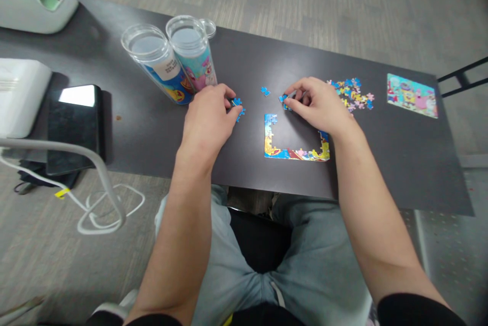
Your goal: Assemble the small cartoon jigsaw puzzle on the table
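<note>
My left hand (208, 120) is closed at the fingertips on blue puzzle pieces (239, 111) on the dark table, beside the clear cans. My right hand (318, 105) pinches another blue puzzle piece (282, 99) between thumb and fingers, just above the partly built border. That puzzle border (280, 154) has its left, bottom and part of its right side joined, with an open middle; my right wrist is close to its right side. A single loose blue piece (266, 91) lies between my hands. Behind my right hand spreads a heap of mixed puzzle pieces (354, 94).
A reference picture card (412, 95) lies at the right end of the table. Two clear printed cans (168, 74) stand open at left, with a clear lid (208, 28) behind. Farther left are a black device (76, 125), a white box (21, 94) and a looping white cable (102, 178).
</note>
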The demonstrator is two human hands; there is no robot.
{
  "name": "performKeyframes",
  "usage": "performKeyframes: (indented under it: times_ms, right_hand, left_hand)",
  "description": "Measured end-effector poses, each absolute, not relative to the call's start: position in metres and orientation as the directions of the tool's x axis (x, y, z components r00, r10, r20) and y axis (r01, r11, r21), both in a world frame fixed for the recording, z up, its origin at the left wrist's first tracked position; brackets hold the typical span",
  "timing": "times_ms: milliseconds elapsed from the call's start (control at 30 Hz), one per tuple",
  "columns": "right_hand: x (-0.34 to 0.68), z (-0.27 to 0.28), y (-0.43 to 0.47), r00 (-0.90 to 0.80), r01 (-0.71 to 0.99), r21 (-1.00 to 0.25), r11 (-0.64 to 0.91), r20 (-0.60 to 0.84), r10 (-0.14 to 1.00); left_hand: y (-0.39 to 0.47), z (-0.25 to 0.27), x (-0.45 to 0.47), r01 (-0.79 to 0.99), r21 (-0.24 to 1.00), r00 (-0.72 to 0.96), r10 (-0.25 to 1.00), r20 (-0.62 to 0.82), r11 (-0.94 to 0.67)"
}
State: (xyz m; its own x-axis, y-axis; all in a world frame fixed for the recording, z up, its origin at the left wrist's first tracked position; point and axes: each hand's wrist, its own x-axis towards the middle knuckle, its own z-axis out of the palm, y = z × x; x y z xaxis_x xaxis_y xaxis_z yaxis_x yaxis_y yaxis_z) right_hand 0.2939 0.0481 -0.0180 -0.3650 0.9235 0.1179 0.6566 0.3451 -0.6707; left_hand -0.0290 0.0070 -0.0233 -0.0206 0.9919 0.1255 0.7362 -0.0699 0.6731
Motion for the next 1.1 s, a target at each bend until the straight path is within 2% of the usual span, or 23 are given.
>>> performKeyframes:
  times_ms: [233,467,700,900,1100]
  right_hand:
    - [0.292,-0.016,0.047,-0.356,0.675,-0.656,0.336,0.109,0.928]
    - [0.295,-0.026,0.049,-0.336,0.661,-0.669,0.34,0.14,0.931]
    - [0.287,-0.031,0.047,-0.282,0.543,-0.711,0.447,0.347,0.895]
    - [0.271,-0.004,0.03,-0.435,0.437,-0.842,0.316,0.11,0.894]
    - [0.272,-0.001,0.028,-0.423,0.484,-0.833,0.268,0.046,0.905]
  left_hand:
    - [0.005,-0.017,-0.024,0.741,0.662,0.014,0.987,0.158,-0.117]
    - [-0.001,0.005,-0.016,0.748,0.66,0.05,0.997,0.05,-0.071]
    - [0.004,-0.001,-0.01,0.508,0.805,0.247,0.947,0.203,-0.306]
    - [0.002,0.006,0.002,0.454,0.86,0.29,0.952,0.103,-0.232]
    - [0.004,0.004,0.014,0.433,0.882,0.242,0.967,0.083,-0.184]
